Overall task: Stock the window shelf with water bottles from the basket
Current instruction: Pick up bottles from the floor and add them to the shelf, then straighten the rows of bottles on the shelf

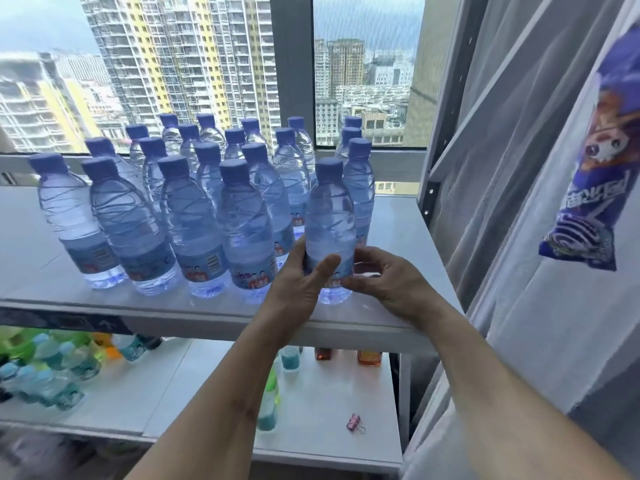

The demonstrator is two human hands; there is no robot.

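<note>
Now, held bottle: a clear water bottle (330, 230) with a blue cap is standing upright on the white window shelf (391, 237), at centre frame, at the right end of the front row
Left hand: the left hand (301, 282) is wrapping the bottle's lower label from the left, thumb lying across the front, so this grip is clamped on the bottle
Right hand: the right hand (384, 282) is touching the same bottle from the right, fingertips curling in against the label, thumb pinching low; this grip is also closing on the bottle
Shelf stock: a crowd of matching bottles (194, 202) is filling the upper and middle left of the frame in several rows, all upright, running back toward the window glass (173, 64); the nearest one (246, 230) is standing just beside the held bottle, on its left
Behind the held bottle: another capped bottle (360, 181) is standing just behind it, to the right
Lower shelf: green and teal drink bottles (52, 368) are showing at lower left, blurred; two orange bottles (369, 356) are peeking out under the upper shelf's edge; a small pink binder clip (355, 422) is lying on the lower board
Right of frame: a pale curtain (519, 168) is hanging down, with a purple snack packet (595, 161) in front of it
Basket: out of view
</note>
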